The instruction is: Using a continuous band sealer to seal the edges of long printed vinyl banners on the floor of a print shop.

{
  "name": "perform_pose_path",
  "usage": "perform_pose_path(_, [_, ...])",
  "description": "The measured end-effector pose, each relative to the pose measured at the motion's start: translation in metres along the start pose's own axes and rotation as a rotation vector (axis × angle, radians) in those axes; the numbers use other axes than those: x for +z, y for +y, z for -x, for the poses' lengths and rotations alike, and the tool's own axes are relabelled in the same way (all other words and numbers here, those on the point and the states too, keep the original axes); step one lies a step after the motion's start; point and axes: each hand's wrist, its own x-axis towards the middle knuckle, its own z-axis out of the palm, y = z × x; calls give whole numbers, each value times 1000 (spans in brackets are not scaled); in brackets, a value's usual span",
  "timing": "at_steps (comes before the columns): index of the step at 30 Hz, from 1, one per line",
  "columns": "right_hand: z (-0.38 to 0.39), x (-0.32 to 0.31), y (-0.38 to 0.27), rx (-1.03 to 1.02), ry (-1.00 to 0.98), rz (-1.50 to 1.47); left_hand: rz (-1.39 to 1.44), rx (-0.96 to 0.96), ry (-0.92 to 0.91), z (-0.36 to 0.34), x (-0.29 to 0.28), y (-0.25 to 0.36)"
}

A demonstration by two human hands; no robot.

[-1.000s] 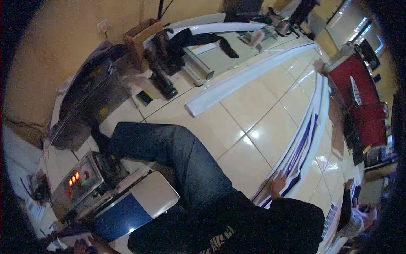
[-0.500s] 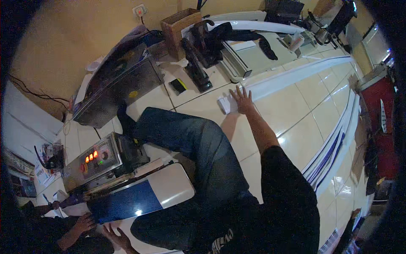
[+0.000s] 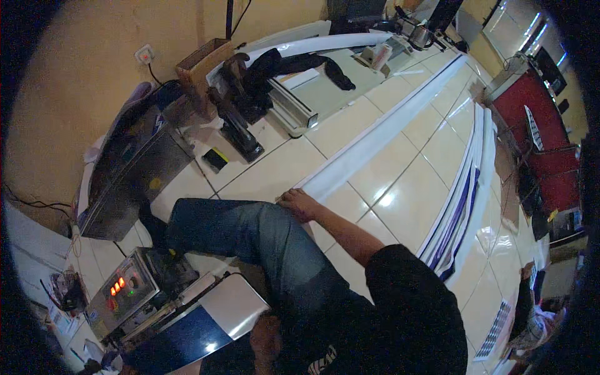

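I have the right hand (image 3: 300, 205) just past the bent knee, fingers curled down and closed on the near end of the long white strip (image 3: 372, 137). The strip lies on the tiled floor (image 3: 403, 172) and runs from that hand away toward the far wall. The left hand (image 3: 265, 337) is low and in shadow, at the rounded corner of the blue-and-white panel (image 3: 240, 306) – I cannot tell whether its fingers are spread or pressed together. Beside the panel I see the machine (image 3: 122, 290), its red digits lit. Off to the right, a bundle (image 3: 459, 206) of white and purple strips lies apart from the long one. Left of the strip's near end sits a small black-and-yellow block (image 3: 215, 159) – near it, a dark tool (image 3: 240, 139).
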Motion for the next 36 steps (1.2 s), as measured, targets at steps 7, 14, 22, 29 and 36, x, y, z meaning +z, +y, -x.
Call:
perform_pose_path(7, [-5,-30,23,83,203,-104,34,-157,58,7,-23,-3])
perform_pose_path(14, [55,-61,85,325,94,-104,180,-216,190,8,2,-3])
perform_pose_path(22, [98,6,-7,783,540,52,185,133,-321,-123,102,36])
perform_pose_path(29, [106,6,-23,819,498,121,26,-69,-543,-196,232,-8])
perform_pose_path(36, [51,-10,44,974,455,210,186,-522,-172,-274,286,-70])
